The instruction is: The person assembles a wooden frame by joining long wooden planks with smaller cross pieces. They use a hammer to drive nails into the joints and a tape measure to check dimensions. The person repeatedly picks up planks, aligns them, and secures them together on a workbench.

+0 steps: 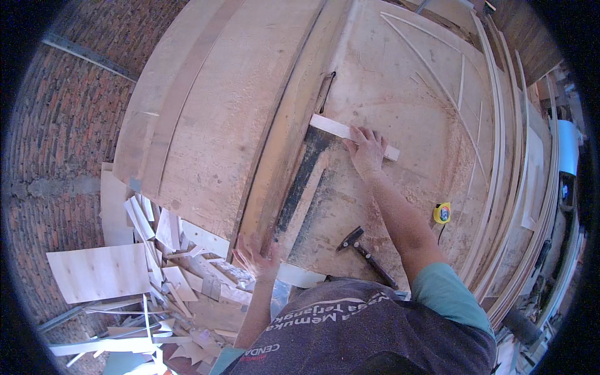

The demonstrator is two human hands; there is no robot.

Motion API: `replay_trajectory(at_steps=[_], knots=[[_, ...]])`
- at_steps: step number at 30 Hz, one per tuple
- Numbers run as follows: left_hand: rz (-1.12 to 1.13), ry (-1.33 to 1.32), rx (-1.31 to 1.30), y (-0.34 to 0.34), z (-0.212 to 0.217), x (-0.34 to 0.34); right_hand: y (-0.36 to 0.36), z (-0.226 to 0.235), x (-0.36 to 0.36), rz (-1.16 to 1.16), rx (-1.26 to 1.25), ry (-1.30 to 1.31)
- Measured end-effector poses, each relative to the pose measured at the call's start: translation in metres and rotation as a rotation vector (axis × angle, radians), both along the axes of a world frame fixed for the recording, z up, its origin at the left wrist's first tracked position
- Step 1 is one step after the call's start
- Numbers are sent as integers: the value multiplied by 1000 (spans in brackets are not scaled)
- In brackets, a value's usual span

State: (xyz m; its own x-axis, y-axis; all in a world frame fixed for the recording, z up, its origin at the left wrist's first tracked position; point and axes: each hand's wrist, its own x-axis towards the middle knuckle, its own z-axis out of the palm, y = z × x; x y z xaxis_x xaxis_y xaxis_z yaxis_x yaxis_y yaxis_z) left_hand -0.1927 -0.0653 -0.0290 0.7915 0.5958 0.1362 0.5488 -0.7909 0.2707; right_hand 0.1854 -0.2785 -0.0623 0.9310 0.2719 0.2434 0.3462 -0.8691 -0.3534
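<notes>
A short pale wood strip [330, 126] lies across the plywood worktop [400, 81], its left end against the long wooden fence board [273, 150]. My right hand [367, 149] grips this strip toward its right end, fingers over its far edge. At the near end of the fence board is my left hand [257, 259], fingers spread and holding nothing; whether it touches the board I cannot tell. Just beyond the strip, a narrow dark slot [325, 94] runs beside the fence. A black-stained band [304, 181] marks the worktop on the near side.
A hammer [367, 256] lies near my body, and a yellow tape measure [442, 213] sits right of my forearm. Long wood strips [500, 156] line the right side. Wood offcuts [181, 281] are heaped at lower left, below a brick wall [59, 137]. Sawdust covers the worktop.
</notes>
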Motion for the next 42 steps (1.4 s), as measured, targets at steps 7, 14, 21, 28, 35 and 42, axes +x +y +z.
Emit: replay_trajectory(at_steps=[7, 14, 21, 28, 35, 42], knots=[[-22, 2, 59, 2, -8, -1, -7, -4, 20, 58, 67, 46], [-22, 11, 62, 1, -6, 0, 1, 1, 25, 23, 6, 64], [-49, -34, 37, 3, -7, 2, 1, -1, 32, 21, 36, 31], [-28, 41, 38, 1, -2, 6, -1, -3, 43, 19, 53, 53], [-24, 18, 50, 1, -3, 6, -1, -4, 45, 10, 57, 31], [-18, 66, 37, 1, -3, 5, 0, -4, 48, -8, 38, 28]])
